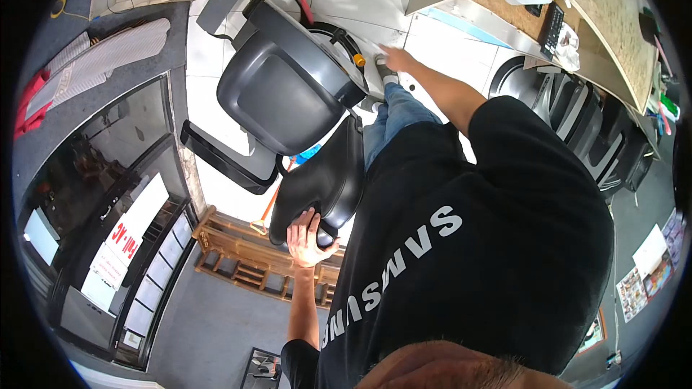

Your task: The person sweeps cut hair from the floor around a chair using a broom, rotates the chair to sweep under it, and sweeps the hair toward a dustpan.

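Note:
A black padded chair with armrests stands in front of me. Its seat (281, 94) faces up, and its backrest (321, 180) is nearest my body. My left hand (308, 238) rests on the backrest's upper edge, fingers bent over the padding and gripping it. My right arm reaches down beside my leg, and my right hand (398, 59) is low near my shoe (384, 65). A pale, blurred streak runs from its fingers toward the chair's base; I cannot make out what it is. Close by is an orange-tipped dark part (359, 60) at the round base.
A red-and-black handle (301, 3) lies beyond the chair. Orange-handled and blue items lie behind it. A wooden bench (245, 259) and a glass door (108, 209) are at left. At right are a desk (598, 29) with a keyboard (552, 29) and black chairs (577, 115).

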`<act>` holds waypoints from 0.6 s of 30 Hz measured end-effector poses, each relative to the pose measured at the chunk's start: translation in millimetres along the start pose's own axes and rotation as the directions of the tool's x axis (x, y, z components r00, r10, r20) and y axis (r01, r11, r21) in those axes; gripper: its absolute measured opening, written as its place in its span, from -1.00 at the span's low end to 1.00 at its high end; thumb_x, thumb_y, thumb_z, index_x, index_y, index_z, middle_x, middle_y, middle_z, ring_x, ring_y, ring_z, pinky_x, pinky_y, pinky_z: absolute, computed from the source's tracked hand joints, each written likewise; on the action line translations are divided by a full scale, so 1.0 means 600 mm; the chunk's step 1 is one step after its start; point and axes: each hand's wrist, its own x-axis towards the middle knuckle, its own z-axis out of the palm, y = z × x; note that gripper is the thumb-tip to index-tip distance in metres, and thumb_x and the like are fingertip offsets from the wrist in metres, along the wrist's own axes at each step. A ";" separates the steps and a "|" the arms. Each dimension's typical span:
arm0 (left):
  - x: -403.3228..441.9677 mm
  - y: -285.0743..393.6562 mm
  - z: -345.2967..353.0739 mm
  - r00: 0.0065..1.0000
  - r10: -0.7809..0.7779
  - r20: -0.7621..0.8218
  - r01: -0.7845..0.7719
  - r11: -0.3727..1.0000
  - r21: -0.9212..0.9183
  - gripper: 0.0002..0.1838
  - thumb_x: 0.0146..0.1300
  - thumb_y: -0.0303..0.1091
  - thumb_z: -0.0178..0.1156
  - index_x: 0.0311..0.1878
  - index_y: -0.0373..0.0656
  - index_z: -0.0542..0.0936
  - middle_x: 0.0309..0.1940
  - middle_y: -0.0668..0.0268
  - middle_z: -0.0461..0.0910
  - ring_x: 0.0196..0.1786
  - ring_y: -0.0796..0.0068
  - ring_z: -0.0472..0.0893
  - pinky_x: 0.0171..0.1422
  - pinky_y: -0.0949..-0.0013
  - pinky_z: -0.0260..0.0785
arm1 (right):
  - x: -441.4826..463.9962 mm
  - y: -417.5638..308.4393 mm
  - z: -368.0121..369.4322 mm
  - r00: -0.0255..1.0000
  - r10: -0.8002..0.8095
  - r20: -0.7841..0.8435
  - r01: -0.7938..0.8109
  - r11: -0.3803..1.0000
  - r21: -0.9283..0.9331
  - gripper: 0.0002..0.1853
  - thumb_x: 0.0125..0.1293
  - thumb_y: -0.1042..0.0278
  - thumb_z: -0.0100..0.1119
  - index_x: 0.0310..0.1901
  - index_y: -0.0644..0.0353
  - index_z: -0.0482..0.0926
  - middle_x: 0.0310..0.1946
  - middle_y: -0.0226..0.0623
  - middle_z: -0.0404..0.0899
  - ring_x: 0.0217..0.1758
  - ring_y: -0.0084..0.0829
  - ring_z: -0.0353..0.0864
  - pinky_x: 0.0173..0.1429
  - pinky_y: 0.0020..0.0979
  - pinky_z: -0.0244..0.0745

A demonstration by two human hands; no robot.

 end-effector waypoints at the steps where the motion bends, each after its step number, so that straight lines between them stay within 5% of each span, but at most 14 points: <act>1: -0.001 0.000 0.001 1.000 -0.004 -0.001 0.004 1.000 -0.001 -0.30 -0.10 0.09 0.38 0.08 -0.14 0.53 0.07 0.18 0.56 0.00 0.15 0.58 0.03 0.10 0.39 | -0.075 0.012 -0.021 0.986 0.091 0.143 -0.086 0.996 -0.039 -0.30 0.26 0.27 0.00 0.46 -0.19 0.11 -0.04 0.09 0.59 -0.08 0.07 0.63 0.03 -0.04 0.53; 2: -0.005 -0.003 0.004 1.000 -0.004 -0.008 0.004 1.000 -0.001 -0.30 -0.08 0.11 0.37 0.08 -0.13 0.53 0.07 0.18 0.56 -0.01 0.16 0.59 0.03 0.10 0.39 | -0.148 0.033 -0.041 0.947 0.161 0.279 -0.157 0.987 -0.037 -0.28 0.27 0.32 -0.02 0.48 -0.23 0.04 -0.07 0.06 0.61 -0.11 0.06 0.65 -0.01 -0.05 0.54; 4: -0.008 -0.007 0.007 1.000 -0.004 -0.021 0.004 1.000 -0.004 -0.31 -0.08 0.12 0.36 0.08 -0.12 0.53 0.07 0.19 0.56 -0.01 0.16 0.59 0.02 0.10 0.39 | -0.298 0.072 -0.065 0.921 0.258 0.293 -0.206 0.959 -0.197 -0.28 0.28 0.39 -0.05 0.48 -0.23 0.05 -0.27 -0.04 0.67 -0.24 0.06 0.66 -0.10 -0.03 0.56; 5: -0.010 -0.008 0.008 1.000 -0.004 -0.025 0.004 1.000 -0.004 -0.31 -0.07 0.12 0.35 0.08 -0.12 0.53 0.07 0.19 0.56 -0.02 0.16 0.59 0.02 0.11 0.39 | -0.362 0.076 -0.090 0.892 0.310 0.330 -0.308 0.949 -0.061 -0.30 0.28 0.38 -0.04 0.47 -0.20 0.08 -0.27 -0.04 0.67 -0.22 0.06 0.66 -0.10 -0.03 0.55; 8: -0.007 -0.009 0.003 1.000 0.003 -0.024 -0.003 1.000 0.000 -0.31 -0.06 0.12 0.35 0.08 -0.12 0.53 0.05 0.19 0.57 -0.03 0.16 0.59 0.02 0.11 0.39 | -0.488 0.143 -0.092 0.946 0.198 0.257 -0.201 0.979 -0.015 -0.39 0.32 0.37 -0.02 0.43 -0.04 0.19 -0.10 0.11 0.62 -0.06 0.04 0.65 0.02 -0.08 0.56; 10: -0.007 -0.010 0.003 1.000 0.011 -0.027 -0.011 1.000 -0.002 -0.31 -0.07 0.12 0.35 0.09 -0.12 0.53 0.05 0.18 0.57 -0.03 0.16 0.59 0.02 0.11 0.38 | -0.523 0.127 -0.126 0.922 0.258 0.290 -0.259 0.965 -0.035 -0.43 0.37 0.34 -0.04 0.42 -0.05 0.20 -0.09 0.12 0.61 -0.07 0.06 0.65 0.04 -0.09 0.56; 11: -0.008 -0.012 0.002 1.000 0.015 -0.027 -0.015 1.000 0.000 -0.31 -0.07 0.12 0.35 0.09 -0.12 0.53 0.05 0.18 0.57 -0.03 0.16 0.59 0.02 0.11 0.38 | -0.528 0.119 -0.140 0.908 0.286 0.307 -0.286 0.957 -0.043 -0.45 0.40 0.32 -0.05 0.42 -0.05 0.20 -0.08 0.13 0.60 -0.07 0.07 0.65 0.05 -0.09 0.57; 12: -0.007 -0.013 0.003 1.000 0.014 -0.026 -0.014 1.000 0.002 -0.31 -0.07 0.12 0.35 0.09 -0.12 0.53 0.05 0.18 0.57 -0.03 0.16 0.59 0.02 0.10 0.38 | -0.526 0.124 -0.129 0.984 0.127 0.124 -0.137 0.988 0.074 -0.48 0.43 0.30 -0.10 0.41 -0.12 0.21 -0.16 0.10 0.63 -0.13 0.07 0.66 -0.01 -0.08 0.58; 15: -0.011 -0.012 0.004 1.000 0.011 -0.008 -0.011 1.000 0.004 -0.31 -0.08 0.11 0.36 0.08 -0.12 0.53 0.05 0.17 0.56 -0.03 0.16 0.59 0.02 0.10 0.38 | -0.417 0.084 -0.136 0.941 0.254 0.223 -0.266 0.964 0.027 -0.44 0.39 0.31 -0.05 0.42 -0.23 0.20 -0.38 0.00 0.64 -0.33 0.10 0.63 -0.18 -0.02 0.52; 18: -0.007 -0.011 0.002 1.000 0.016 0.001 -0.016 1.000 0.009 -0.30 -0.10 0.09 0.37 0.08 -0.13 0.53 0.06 0.17 0.56 -0.03 0.15 0.58 0.03 0.09 0.37 | -0.226 0.020 -0.117 0.989 0.141 0.054 -0.140 0.990 -0.025 -0.39 0.36 0.31 -0.03 0.44 -0.22 0.15 -0.43 0.08 0.61 -0.36 0.08 0.62 -0.19 0.00 0.51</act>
